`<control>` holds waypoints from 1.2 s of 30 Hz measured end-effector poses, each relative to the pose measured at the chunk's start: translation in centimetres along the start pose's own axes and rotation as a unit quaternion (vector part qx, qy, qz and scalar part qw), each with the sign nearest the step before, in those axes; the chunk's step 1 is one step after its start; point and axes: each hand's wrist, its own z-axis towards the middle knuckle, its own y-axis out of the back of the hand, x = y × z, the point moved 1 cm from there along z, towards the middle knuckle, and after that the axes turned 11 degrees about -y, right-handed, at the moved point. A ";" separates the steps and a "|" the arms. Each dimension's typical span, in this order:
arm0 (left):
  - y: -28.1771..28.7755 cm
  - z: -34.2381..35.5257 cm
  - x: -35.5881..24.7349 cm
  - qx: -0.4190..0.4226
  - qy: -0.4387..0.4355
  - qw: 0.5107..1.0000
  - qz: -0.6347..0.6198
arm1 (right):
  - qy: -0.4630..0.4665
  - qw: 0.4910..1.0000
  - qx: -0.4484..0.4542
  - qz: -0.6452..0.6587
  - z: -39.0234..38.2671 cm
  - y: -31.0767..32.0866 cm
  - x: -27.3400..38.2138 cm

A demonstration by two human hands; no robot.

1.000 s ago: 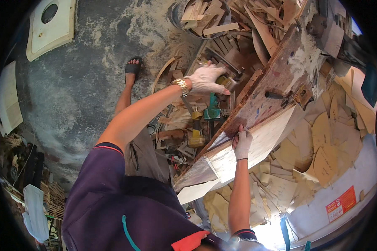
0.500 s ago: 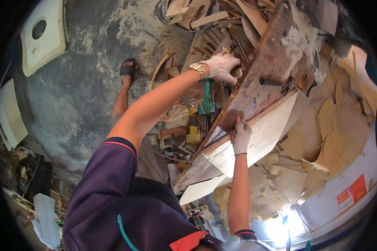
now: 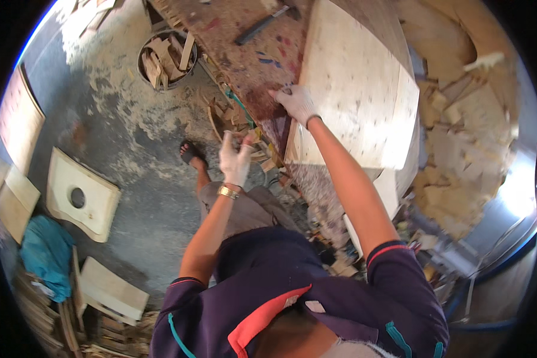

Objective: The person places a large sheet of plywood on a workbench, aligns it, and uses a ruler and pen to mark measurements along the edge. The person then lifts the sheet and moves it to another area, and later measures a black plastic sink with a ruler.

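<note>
A pale plywood board point(image 3: 358, 89) with an angled outline lies on the paint-stained workbench point(image 3: 232, 65). My right hand point(image 3: 297, 104), in a white glove, rests at the board's left edge with its fingers curled. A small dark spot shows by those fingers, and what they hold, if anything, I cannot make out. My left hand point(image 3: 235, 160), also gloved and with a gold watch at the wrist, is held in the air left of the bench edge. Its fingers are spread and it holds nothing. Farther up the bench lies a black-handled hammer point(image 3: 259, 28).
A round bucket of wood offcuts point(image 3: 167, 59) stands on the floor beyond my foot. Wood scraps lie below the bench edge. A white panel with a round hole point(image 3: 83, 194) and a teal bag point(image 3: 46, 256) are at the left. Thin wood sheets point(image 3: 459, 161) pile up at right.
My left hand was reaching over tools beside the bench edge; it has drawn back and now shows empty. My right hand stays at the board's edge. The view has turned.
</note>
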 end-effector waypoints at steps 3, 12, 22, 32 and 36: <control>-2.3 -3.5 -0.1 0.093 -0.034 0.992 0.075 | -0.002 1.000 -0.006 0.020 -0.4 0.0 0.3; -0.7 -4.2 2.6 0.143 -0.116 0.979 0.091 | 0.084 0.973 0.031 0.214 -15.1 -1.5 -6.9; -5.5 -10.0 -0.4 0.230 -0.120 0.944 0.205 | -0.294 0.866 -0.183 0.360 -27.7 -2.3 -36.8; -14.0 -16.8 5.2 0.397 -0.118 0.884 0.219 | -0.179 0.905 -0.241 0.302 -28.9 -2.8 -42.5; -14.1 -17.1 4.2 0.356 -0.096 0.908 0.199 | -0.142 0.894 -0.308 0.294 -28.1 -6.4 -42.5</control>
